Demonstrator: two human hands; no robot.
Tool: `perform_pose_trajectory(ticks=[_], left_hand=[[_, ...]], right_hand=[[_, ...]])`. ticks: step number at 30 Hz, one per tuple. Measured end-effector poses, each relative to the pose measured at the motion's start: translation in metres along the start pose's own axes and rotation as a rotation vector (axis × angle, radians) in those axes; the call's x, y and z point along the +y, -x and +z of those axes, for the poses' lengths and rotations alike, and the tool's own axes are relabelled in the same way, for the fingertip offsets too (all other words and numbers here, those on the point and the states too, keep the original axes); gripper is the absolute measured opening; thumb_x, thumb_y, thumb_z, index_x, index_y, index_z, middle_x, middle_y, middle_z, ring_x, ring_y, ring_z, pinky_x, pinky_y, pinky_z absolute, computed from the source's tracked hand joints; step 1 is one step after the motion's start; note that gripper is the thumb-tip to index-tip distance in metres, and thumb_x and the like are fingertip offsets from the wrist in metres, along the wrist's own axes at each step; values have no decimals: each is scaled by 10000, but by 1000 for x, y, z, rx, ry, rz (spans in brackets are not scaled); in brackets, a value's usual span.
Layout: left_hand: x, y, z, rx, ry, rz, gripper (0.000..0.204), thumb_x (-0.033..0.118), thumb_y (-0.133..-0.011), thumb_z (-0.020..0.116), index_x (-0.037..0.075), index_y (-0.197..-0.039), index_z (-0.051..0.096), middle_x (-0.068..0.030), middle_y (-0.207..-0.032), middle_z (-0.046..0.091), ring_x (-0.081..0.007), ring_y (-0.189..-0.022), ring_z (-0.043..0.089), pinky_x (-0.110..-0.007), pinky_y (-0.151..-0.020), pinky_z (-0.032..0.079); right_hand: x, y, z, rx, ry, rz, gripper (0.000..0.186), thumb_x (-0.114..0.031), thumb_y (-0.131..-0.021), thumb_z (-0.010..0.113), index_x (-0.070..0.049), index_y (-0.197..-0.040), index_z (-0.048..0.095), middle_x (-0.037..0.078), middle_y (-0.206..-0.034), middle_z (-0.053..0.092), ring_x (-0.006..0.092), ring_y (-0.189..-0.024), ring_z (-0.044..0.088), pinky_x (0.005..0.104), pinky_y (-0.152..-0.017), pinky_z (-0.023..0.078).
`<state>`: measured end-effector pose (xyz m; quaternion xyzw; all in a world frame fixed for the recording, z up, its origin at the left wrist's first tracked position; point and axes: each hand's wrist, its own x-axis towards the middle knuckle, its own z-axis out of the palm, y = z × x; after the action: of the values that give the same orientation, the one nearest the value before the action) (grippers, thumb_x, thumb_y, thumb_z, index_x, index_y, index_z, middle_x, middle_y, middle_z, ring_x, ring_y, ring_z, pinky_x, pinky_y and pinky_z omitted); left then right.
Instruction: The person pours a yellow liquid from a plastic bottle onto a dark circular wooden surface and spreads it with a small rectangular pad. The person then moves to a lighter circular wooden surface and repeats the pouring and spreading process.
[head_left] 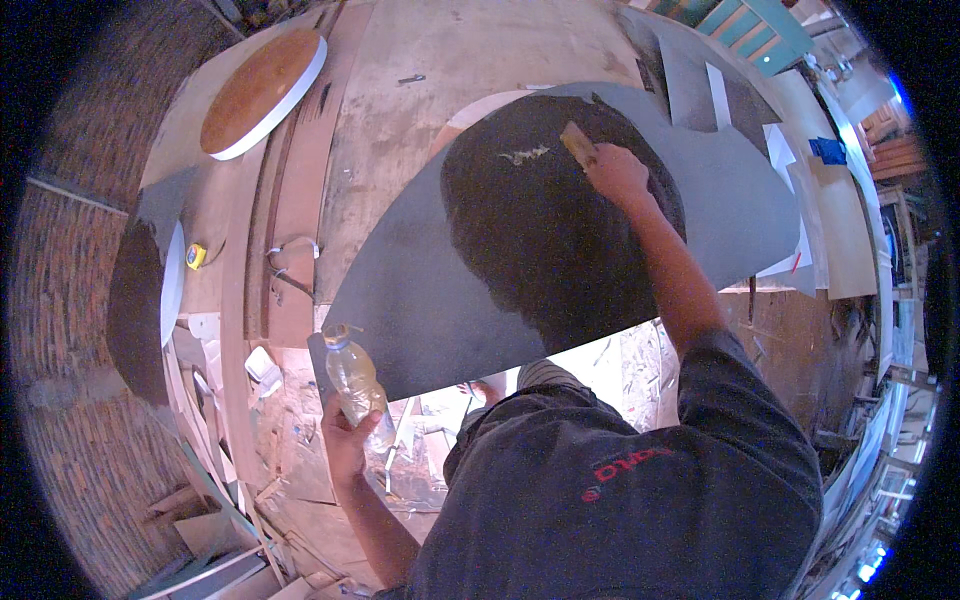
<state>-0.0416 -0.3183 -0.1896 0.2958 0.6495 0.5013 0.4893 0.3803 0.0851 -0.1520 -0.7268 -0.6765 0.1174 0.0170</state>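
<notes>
My left hand (pixel 347 440) is closed around the lower part of a clear plastic bottle (pixel 354 375) with pale yellowish contents, held at the near left corner of a large grey sheet (pixel 400 300). With my right hand (pixel 620 176) I grip a small flat tan block (pixel 577 145) over the far part of the sheet; its exact kind is unclear. A wide dark, wet-looking patch (pixel 560 230) covers the sheet's middle. Left of the block, a pale streak (pixel 524 155) lies on that patch. The sheet has a curved far edge and a straight near edge.
At the far left lies a round brown board (pixel 262 95) with a white rim. A yellow tape measure (pixel 196 255) and a looped cable (pixel 290 265) rest left of the sheet. Grey offcuts (pixel 690 85) are at the far right. Scraps litter the floor (pixel 300 440) below.
</notes>
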Motion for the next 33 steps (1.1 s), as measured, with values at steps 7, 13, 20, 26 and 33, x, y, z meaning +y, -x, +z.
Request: perform_pose_trajectory(ticks=[7,13,20,26,33], left_hand=[[-20,-6,39,87,29,13,502,82,-776,875,0,-1233,683,-64,-1106,725,-171,-1005,664,-326,-936,495],[-39,-12,53,222,56,-31,478,65,-785,866,-14,-1221,688,-61,-1106,726,-162,-1000,659,-316,-925,492],[-48,-14,51,201,47,-11,463,62,-789,867,-25,-1209,693,-63,-1097,729,-159,-992,662,-309,-917,496],[-48,-15,53,193,94,11,502,61,-786,872,-31,-1243,685,-77,-1116,734,-162,-1000,674,-316,-929,505],[-42,-11,57,225,133,10,491,39,-793,852,-32,-1250,686,-81,-1117,735,-162,-1004,678,-318,-930,513]], right_hand=[[-6,-69,29,-44,101,11,335,-237,-892,637,-25,-1135,726,218,-1226,710,406,-1154,679,508,-984,544],[-17,-82,49,-36,176,-157,361,-298,-897,636,-19,-1102,739,251,-1103,738,422,-1053,718,542,-907,578],[-69,-64,55,-37,127,-268,383,-336,-820,724,-16,-1028,761,233,-1022,753,414,-976,736,532,-878,591],[-92,-57,66,-58,106,-376,273,-234,-832,666,-13,-961,761,261,-967,741,436,-949,726,521,-864,584],[-110,-39,70,-103,115,-545,264,-243,-829,676,-35,-967,762,223,-954,750,415,-925,732,529,-833,586]])
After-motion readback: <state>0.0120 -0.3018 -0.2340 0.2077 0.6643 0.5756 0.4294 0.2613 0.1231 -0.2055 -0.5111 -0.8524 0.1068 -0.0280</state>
